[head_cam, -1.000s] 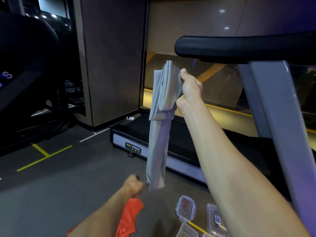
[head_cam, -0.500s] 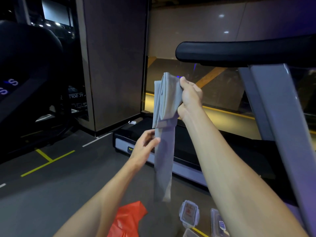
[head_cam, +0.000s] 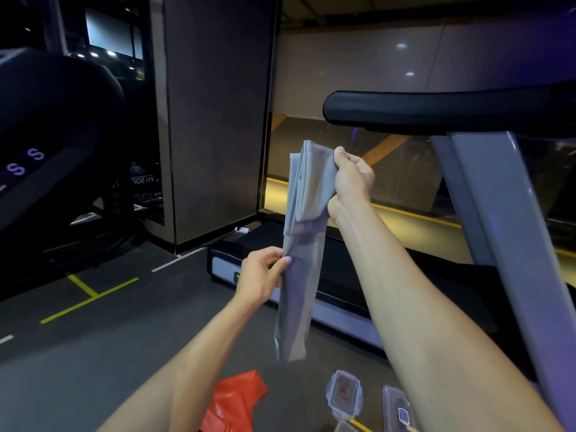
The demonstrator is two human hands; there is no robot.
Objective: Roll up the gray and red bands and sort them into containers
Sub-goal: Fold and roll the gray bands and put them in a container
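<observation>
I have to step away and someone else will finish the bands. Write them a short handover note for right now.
Right hand: raised, gripping the folded top of the gray band, which hangs straight down.
Left hand: pinching the band's left edge about halfway down.
Red band: lying crumpled on the floor below, untouched.
Containers: clear plastic ones with lids on the floor beside the treadmill, nothing visibly in them.
Done: gray band picked up and partly folded.
Left: roll the gray band, box it, then do the same with the red one.

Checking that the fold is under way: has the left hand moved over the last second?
Yes. The left hand rose from the gray band's bottom end to mid-length, now level with the treadmill's deck.
</observation>
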